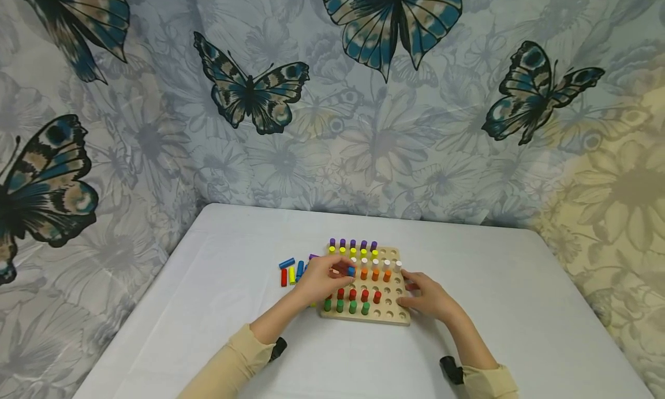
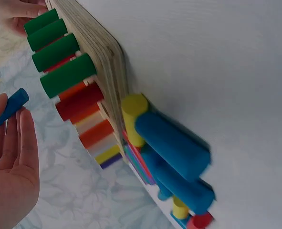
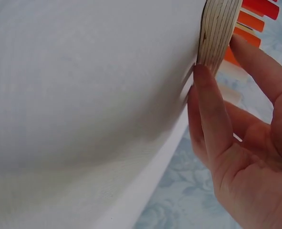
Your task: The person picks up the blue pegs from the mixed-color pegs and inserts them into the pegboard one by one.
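Observation:
My left hand (image 1: 324,278) pinches a blue peg (image 1: 351,271) between thumb and fingertips over the wooden pegboard (image 1: 363,320). In the left wrist view, this blue peg (image 2: 18,101) sticks out tilted beyond the fingertips. Upright pegs fill part of the board in colour rows: purple (image 1: 352,243) at the back, then yellow, white, orange (image 1: 375,274), and, past a row of holes, red (image 1: 365,295) and green (image 1: 353,307) in front. On the board's right edge, my right hand (image 1: 428,295) holds the wood (image 3: 220,36) between thumb and fingers.
Loose pegs lie left of the board, among them a red one (image 1: 283,278), a yellow one (image 1: 292,275) and blue ones (image 1: 287,263). Several are bunched by its left edge, partly behind my left hand. A white cloth (image 1: 208,260) covers the table; butterfly-printed fabric hangs behind.

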The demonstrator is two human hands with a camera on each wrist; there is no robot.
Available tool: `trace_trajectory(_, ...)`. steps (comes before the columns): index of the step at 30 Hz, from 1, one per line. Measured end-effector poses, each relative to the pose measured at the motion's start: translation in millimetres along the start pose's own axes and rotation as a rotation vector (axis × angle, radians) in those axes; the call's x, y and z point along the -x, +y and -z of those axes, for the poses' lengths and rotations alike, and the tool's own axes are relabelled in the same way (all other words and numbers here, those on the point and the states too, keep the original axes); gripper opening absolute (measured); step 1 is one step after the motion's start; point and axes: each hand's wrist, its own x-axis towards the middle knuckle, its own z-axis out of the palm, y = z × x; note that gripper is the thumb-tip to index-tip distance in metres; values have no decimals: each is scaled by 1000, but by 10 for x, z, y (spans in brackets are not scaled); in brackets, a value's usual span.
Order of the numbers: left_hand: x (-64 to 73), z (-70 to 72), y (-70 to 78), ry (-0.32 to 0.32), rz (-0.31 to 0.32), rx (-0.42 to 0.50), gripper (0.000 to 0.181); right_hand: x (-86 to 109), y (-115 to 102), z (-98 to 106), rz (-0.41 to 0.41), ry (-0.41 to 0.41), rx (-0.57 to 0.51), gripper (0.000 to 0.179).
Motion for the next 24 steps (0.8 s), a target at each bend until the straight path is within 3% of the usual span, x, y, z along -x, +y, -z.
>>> trace_trajectory(5,-147,-163,44,-70,-25,10,23,4,6,2,-18,-12,-29,78)
trace_trajectory(15,-415,-489,165,-173,-71,-113,22,21,43,6,9,-17,-69,78)
trace_trajectory(24,-540,-672,227,-207,-85,-222,18,57,65,26,55,-39,-83,82)
